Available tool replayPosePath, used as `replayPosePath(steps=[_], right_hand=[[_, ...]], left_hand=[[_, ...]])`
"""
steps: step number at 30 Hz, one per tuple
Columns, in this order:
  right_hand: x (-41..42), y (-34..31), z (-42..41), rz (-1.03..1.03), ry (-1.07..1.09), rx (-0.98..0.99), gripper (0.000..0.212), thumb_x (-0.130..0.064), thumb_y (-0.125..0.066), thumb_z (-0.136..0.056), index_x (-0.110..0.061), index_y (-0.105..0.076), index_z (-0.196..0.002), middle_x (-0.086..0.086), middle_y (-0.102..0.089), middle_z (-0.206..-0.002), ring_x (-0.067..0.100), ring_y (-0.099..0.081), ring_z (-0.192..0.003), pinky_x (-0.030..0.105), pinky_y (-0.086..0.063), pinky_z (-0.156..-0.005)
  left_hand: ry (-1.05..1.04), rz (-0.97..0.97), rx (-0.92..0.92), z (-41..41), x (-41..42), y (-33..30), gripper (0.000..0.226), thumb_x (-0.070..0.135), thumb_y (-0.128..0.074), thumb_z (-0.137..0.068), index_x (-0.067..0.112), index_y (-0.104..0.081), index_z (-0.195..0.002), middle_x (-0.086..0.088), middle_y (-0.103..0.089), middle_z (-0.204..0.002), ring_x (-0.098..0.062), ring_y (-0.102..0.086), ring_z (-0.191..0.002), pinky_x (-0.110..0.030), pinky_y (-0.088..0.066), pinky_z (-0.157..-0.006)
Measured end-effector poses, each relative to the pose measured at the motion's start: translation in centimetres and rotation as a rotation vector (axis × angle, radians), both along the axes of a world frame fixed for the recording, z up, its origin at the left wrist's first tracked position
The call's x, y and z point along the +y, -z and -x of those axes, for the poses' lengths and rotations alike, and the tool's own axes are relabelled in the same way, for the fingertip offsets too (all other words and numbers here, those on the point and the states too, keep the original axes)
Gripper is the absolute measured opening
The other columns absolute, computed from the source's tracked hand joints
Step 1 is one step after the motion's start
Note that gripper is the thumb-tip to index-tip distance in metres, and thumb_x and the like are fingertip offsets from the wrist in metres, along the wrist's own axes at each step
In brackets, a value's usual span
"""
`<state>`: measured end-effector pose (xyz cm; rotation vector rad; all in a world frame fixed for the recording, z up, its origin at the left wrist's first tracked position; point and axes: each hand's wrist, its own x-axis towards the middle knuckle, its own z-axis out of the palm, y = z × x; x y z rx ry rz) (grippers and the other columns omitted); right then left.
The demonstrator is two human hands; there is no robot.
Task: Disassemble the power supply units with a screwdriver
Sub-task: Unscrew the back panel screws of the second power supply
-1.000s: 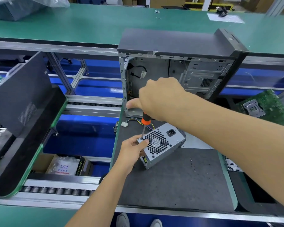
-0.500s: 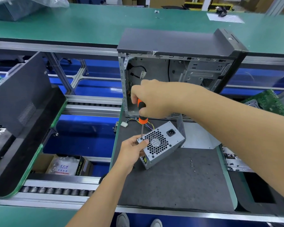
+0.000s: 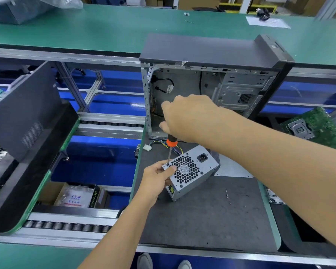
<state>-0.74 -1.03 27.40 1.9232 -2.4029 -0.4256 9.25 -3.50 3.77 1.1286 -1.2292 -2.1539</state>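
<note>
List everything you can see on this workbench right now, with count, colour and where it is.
power supply unit: one, silver, tilted on the grey mat, centre
screwdriver: one, orange and black handle, tip at the unit's upper left corner
computer case: one, dark grey, open, behind the unit
wire bundle: one, multicoloured with white plug, left of the screwdriver
circuit board: one, green, far right
grey mat: one, under the unit
left hand: grips the unit's left edge
right hand: grips the screwdriver handle
</note>
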Motion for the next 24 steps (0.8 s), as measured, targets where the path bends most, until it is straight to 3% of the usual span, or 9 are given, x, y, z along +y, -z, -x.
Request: replayPosePath(steps=[3,5,8,11,13,14,17,20,24], right_hand=[[-0.2,0.1,0.3,-0.100,-0.028,-0.095,0.024,-0.024,-0.045,-0.102,-0.013,-0.042,-0.123,0.007,-0.046,-0.102,0.032,-0.044,-0.097,0.039,-0.037,-0.068],[-0.4,-0.3,0.5,-0.160,-0.061,-0.133,0.028,-0.019,-0.048,-0.099,-0.015,-0.045,-0.126,0.007,-0.044,-0.118,0.031,-0.044,-0.109,0.036,-0.036,-0.066],[-0.5,-0.5,0.9,-0.201,-0.111,-0.280,0.033,-0.009,-0.049,-0.092,-0.024,-0.055,-0.121,0.001,-0.040,-0.114,0.025,-0.039,-0.109,0.032,-0.033,-0.061],[-0.4,-0.2,1.1,-0.131,-0.103,-0.356,0.031,-0.043,-0.061,-0.092,-0.024,-0.053,-0.115,-0.002,-0.042,-0.101,0.023,-0.046,-0.101,0.033,-0.037,-0.062],[-0.3,0.1,0.9,-0.056,-0.007,-0.224,0.060,-0.075,-0.045,-0.086,-0.019,-0.049,-0.107,-0.002,-0.039,-0.082,0.024,-0.049,-0.080,0.032,-0.033,-0.053],[-0.2,0.0,0.7,-0.044,0.011,-0.071,0.061,-0.078,-0.035,-0.088,-0.021,-0.051,-0.102,-0.001,-0.036,-0.075,0.024,-0.046,-0.069,0.031,-0.028,-0.048],[0.0,0.0,0.4,-0.015,-0.055,0.246,0.032,-0.053,-0.032,-0.104,-0.032,-0.052,-0.092,0.004,-0.033,-0.070,0.020,-0.033,-0.054,0.029,-0.024,-0.046],[0.0,0.3,0.7,0.030,-0.029,0.177,0.043,-0.043,-0.032,-0.106,-0.016,-0.029,-0.073,0.004,-0.027,-0.069,0.021,-0.029,-0.055,0.030,-0.020,-0.047],[0.0,0.7,1.1,0.073,-0.068,-0.098,0.021,-0.034,-0.045,-0.100,-0.013,-0.042,-0.104,0.004,-0.040,-0.079,0.027,-0.043,-0.067,0.030,-0.027,-0.049]], left_hand=[[0.000,-0.005,0.001,0.0,0.1,0.0,0.019,0.007,-0.067,-0.094,0.012,-0.071,-0.112,-0.007,-0.078,-0.098,-0.025,-0.075,-0.089,-0.025,-0.058,-0.067],[0.004,-0.002,0.001,0.0,0.1,-0.1,0.019,0.007,-0.067,-0.094,0.012,-0.071,-0.112,-0.007,-0.078,-0.098,-0.024,-0.075,-0.089,-0.026,-0.059,-0.067],[0.001,-0.002,0.000,0.0,0.1,-0.3,0.018,0.007,-0.067,-0.094,0.011,-0.070,-0.111,-0.008,-0.078,-0.098,-0.024,-0.075,-0.088,-0.026,-0.059,-0.067],[0.002,0.004,-0.008,0.1,0.1,-0.3,0.018,0.007,-0.067,-0.094,0.011,-0.070,-0.112,-0.007,-0.078,-0.099,-0.025,-0.075,-0.090,-0.027,-0.059,-0.069],[-0.001,0.002,-0.005,0.0,0.1,-0.2,0.019,0.007,-0.067,-0.094,0.012,-0.071,-0.112,-0.007,-0.078,-0.099,-0.026,-0.075,-0.091,-0.027,-0.059,-0.069],[-0.003,0.001,-0.006,0.0,0.1,-0.2,0.019,0.008,-0.068,-0.094,0.013,-0.071,-0.112,-0.007,-0.078,-0.099,-0.025,-0.075,-0.091,-0.027,-0.059,-0.069],[0.007,0.000,-0.013,0.0,0.0,-0.1,0.020,0.009,-0.068,-0.094,0.014,-0.071,-0.113,-0.006,-0.078,-0.098,-0.024,-0.075,-0.090,-0.026,-0.059,-0.069],[0.009,0.003,-0.015,0.0,0.0,0.1,0.022,0.009,-0.068,-0.094,0.014,-0.070,-0.115,-0.006,-0.078,-0.098,-0.025,-0.075,-0.089,-0.026,-0.059,-0.068],[0.007,0.007,-0.014,0.0,0.0,0.1,0.022,0.009,-0.068,-0.094,0.012,-0.069,-0.116,-0.007,-0.078,-0.099,-0.026,-0.075,-0.090,-0.026,-0.059,-0.068]])
